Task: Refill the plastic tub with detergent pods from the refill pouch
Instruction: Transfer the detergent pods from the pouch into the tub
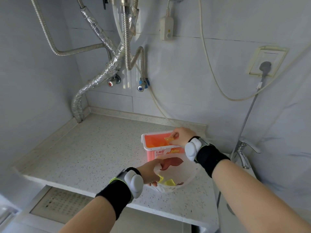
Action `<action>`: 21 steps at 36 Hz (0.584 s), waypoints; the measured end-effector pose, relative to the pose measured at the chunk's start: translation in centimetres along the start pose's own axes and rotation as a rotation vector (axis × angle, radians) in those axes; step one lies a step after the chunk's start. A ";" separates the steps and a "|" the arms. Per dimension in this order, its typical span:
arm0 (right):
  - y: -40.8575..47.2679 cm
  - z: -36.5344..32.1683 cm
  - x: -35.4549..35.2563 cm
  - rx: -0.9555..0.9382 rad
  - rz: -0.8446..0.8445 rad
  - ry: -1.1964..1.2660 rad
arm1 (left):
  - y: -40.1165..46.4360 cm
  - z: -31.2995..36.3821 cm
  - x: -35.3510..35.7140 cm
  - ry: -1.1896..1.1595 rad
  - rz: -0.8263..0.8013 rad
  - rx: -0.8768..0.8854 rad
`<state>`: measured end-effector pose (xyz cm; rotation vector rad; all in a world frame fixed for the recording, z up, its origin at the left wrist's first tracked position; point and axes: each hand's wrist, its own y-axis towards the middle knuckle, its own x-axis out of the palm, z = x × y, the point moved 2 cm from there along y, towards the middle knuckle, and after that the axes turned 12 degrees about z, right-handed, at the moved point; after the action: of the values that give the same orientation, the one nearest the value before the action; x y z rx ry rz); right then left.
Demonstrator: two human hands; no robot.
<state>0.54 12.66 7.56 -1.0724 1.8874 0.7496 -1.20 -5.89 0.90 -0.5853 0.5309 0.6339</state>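
step: right hand (182,135) is pinching one orange detergent pod (168,140) between thumb and fingertips, hovering it over the open pink Liby tub (161,153), far right corner of the opening
tub: is sitting upright near the right end of the speckled countertop (87,148), toward the back edge; orange pods are already lying inside
left hand (149,173): is gripping the near-left rim of the clear refill pouch (178,175), fingers curled round the film, holding the mouth open
pouch: is lying just in front of the tub, touching or nearly touching it; yellow pods (168,182) are showing inside
progress: looks like mid-refill, pods are left in the pouch
risk 1: pod is being held close to the tub's rim, so a release here could send it off the wall onto the countertop
risk 2: too hard a pinch could burst the pod film
risk 3: pouch is soft; a loosening left grip could let the mouth collapse
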 end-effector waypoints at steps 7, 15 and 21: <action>-3.0 -1.2 -1.1 -0.104 0.081 0.240 | 0.0 0.0 -0.4 -0.001 0.004 -0.003; -7.6 -1.0 3.6 -0.183 -0.518 -0.039 | -0.2 0.9 -0.2 -0.010 -0.028 0.020; -9.0 -1.7 5.3 -0.420 -0.486 -0.365 | -0.2 0.9 -0.2 -0.013 -0.036 0.000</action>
<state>6.22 5.06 2.89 -1.4668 1.1217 0.9915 -1.00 -5.54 1.73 -0.5895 0.5068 0.6036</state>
